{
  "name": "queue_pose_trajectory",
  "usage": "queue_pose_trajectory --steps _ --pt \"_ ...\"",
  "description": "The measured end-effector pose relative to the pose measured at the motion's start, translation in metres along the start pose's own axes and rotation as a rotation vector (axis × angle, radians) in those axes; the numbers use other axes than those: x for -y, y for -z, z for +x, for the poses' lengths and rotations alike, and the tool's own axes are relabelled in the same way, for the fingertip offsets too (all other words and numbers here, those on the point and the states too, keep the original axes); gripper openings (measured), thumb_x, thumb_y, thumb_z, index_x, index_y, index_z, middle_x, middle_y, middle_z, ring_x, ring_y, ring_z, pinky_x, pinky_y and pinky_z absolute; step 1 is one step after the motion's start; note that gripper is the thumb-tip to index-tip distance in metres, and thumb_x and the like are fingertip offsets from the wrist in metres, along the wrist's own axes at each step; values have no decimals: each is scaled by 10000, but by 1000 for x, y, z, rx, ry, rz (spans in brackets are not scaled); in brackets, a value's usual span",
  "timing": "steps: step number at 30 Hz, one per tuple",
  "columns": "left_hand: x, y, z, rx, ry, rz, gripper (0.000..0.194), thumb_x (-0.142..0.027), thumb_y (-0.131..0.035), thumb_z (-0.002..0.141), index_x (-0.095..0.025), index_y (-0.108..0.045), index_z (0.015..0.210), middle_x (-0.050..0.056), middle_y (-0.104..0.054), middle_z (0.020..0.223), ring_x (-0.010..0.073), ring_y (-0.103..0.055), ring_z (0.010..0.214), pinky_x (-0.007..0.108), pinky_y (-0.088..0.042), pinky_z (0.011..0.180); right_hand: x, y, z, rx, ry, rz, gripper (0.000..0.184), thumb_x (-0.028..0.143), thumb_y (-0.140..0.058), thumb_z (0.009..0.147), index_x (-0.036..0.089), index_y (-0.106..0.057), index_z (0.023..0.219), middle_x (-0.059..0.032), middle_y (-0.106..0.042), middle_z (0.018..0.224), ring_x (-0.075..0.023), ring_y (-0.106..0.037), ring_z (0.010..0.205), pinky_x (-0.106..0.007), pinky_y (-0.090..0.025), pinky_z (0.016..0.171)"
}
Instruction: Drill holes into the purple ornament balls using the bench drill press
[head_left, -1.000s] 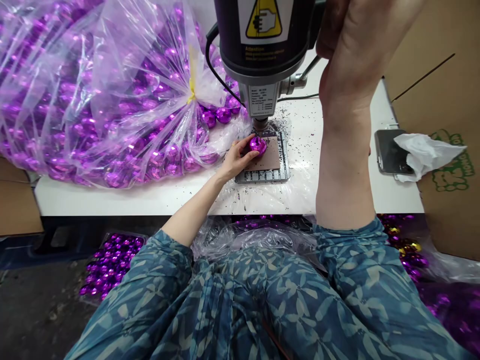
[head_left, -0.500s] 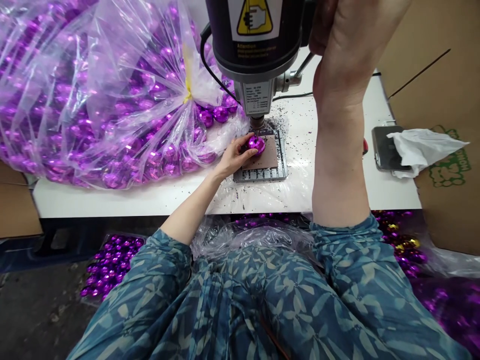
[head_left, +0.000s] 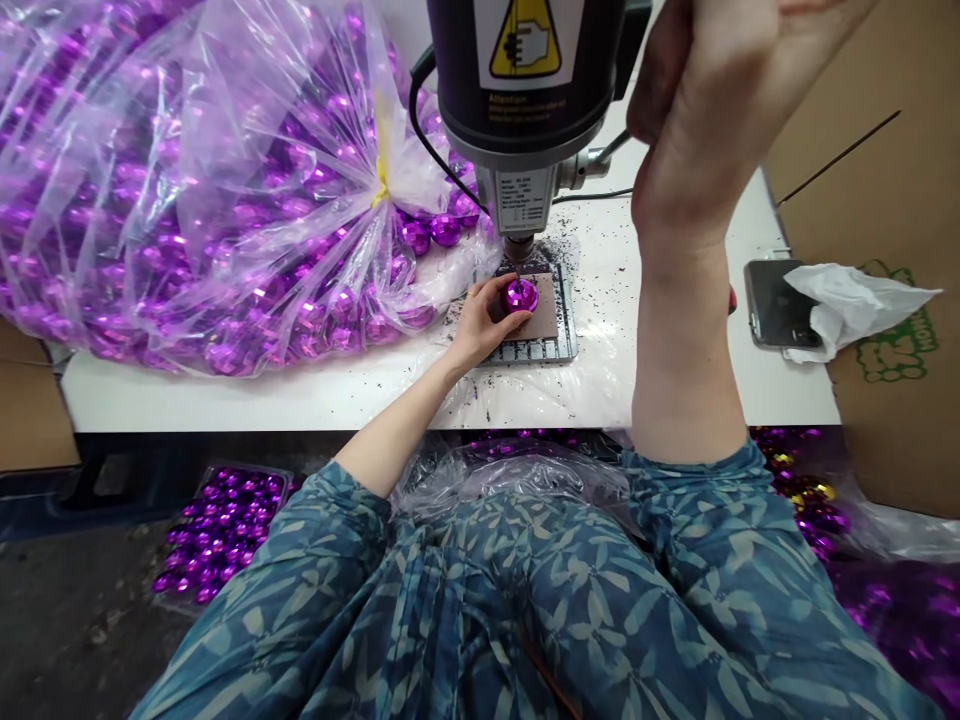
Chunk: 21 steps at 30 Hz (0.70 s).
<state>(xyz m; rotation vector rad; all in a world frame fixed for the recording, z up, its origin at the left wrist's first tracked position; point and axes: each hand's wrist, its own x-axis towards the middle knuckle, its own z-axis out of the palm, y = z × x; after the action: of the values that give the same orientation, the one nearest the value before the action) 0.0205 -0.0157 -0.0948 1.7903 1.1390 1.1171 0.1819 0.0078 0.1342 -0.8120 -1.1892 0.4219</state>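
Left grip (head_left: 480, 325) grasping purple ball (head_left: 523, 295) between thumb (head_left: 514, 323) and fingers (head_left: 491, 287), under drill (head_left: 517, 195), right grip (head_left: 705, 120) clenched on lever (head_left: 616, 146)

We look through one camera worn on the head, facing forward and steeply down. The drill press (head_left: 525, 115) looms close at the top edge, the white table (head_left: 225, 405) spreads across the middle distance, and the patterned clothing (head_left: 465, 610) fills the bottom of our wide view.
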Motion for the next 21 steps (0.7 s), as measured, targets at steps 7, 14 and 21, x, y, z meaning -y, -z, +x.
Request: queue_pose_trajectory --steps 7,14,21 --pt "1 0 1 4 25 -23 587 -491 -889 799 -286 -669 1303 122 -657 1279 331 -599 1270 528 -481 1154 -1 6 -46 -163 312 193 368 494 -638 834 129 -677 823 73 -624 726 84 -429 447 -106 -363 531" --pt "0 1 1 19 21 -16 582 -472 -881 809 -283 -665 1315 114 -665 1281 322 -602 1274 532 -464 1175 -12 12 -59 -172 347 113 356 508 -595 907 172 -706 871 74 -691 826 97 -424 455 -120 -525 660" --pt "0 1 0 20 8 -39 588 -508 -861 824 -278 -657 1325 118 -663 1299 321 -601 1301 526 -456 1187 -31 17 -69 -150 414 -24 416 571 -457 991 200 -626 909 66 -582 690 74 -336 427 -147 -353 513"
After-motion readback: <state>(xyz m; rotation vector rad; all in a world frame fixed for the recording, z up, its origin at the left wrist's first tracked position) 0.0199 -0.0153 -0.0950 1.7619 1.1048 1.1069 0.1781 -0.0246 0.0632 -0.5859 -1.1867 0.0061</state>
